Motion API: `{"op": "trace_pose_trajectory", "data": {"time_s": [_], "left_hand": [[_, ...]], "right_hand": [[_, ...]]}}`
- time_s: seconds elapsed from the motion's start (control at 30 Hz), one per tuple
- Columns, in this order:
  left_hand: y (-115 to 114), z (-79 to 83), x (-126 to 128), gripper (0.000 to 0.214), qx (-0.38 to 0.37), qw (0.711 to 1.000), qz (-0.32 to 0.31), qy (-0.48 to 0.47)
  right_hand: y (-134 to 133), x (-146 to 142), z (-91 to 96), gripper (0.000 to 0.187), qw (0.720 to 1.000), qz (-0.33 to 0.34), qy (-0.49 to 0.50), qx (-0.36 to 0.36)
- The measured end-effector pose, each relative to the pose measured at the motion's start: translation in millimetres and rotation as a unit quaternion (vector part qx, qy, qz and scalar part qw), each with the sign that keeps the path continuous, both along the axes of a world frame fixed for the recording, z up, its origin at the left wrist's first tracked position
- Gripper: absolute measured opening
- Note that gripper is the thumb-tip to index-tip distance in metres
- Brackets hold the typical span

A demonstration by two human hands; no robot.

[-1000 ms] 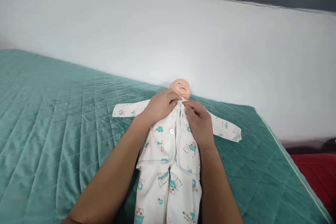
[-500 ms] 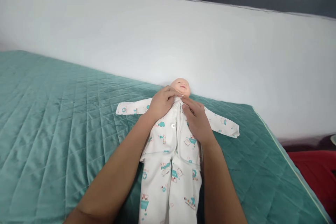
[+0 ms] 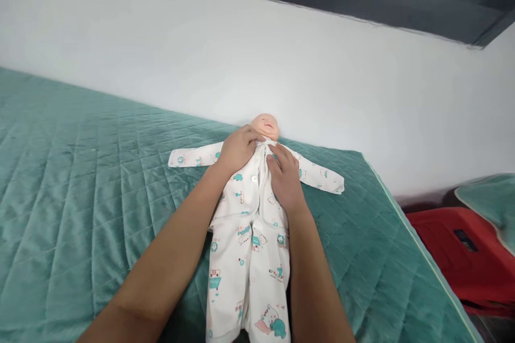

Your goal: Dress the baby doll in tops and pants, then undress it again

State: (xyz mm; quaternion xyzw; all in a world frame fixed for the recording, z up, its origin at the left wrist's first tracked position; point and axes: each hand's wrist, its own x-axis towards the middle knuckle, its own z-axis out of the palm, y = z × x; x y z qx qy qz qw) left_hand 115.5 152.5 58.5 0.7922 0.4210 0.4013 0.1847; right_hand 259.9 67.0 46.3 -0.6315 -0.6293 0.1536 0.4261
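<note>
A baby doll (image 3: pixel 266 125) lies face up on a green quilted bed (image 3: pixel 80 182), dressed in a white romper (image 3: pixel 251 246) printed with small teal and pink animals, sleeves spread out to both sides. My left hand (image 3: pixel 237 149) grips the left edge of the romper front at the doll's chest, just under the chin. My right hand (image 3: pixel 284 178) pinches the right edge of the front beside it, fingers curled. Both hands meet at the neckline. A small snap button shows on the romper's left front panel.
A white wall (image 3: pixel 281 69) runs right behind the doll's head. The bed's right edge drops off to a red object (image 3: pixel 458 257) on the floor, with a piece of green cloth (image 3: pixel 493 206) lying over its far end.
The view has tilted up and right, showing more of the red object and green cloth. My hands stay at the romper's neckline; the right hand has shifted slightly lower on the chest.
</note>
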Motion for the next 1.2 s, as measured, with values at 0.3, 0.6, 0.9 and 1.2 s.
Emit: {"op": "trace_pose_trajectory", "data": {"time_s": [0.3, 0.6, 0.9, 1.2], "left_hand": [[3.5, -0.8, 2.2, 0.042, 0.001, 1.000, -0.004, 0.026], [4.2, 9.9, 11.0, 0.024, -0.095, 0.995, -0.004, -0.028], [3.0, 18.3, 7.1, 0.015, -0.155, 0.984, -0.061, -0.058], [10.5, 9.3, 2.4, 0.017, -0.168, 0.977, -0.107, -0.073]], "right_hand": [[11.2, 2.9, 2.6, 0.040, 1.000, 0.000, -0.010, -0.002], [7.1, 1.6, 7.3, 0.031, 1.000, 0.005, 0.016, 0.009], [7.0, 1.2, 7.4, 0.031, 1.000, 0.018, 0.017, 0.011], [6.0, 1.2, 7.7, 0.032, 1.000, 0.020, 0.022, 0.005]]}}
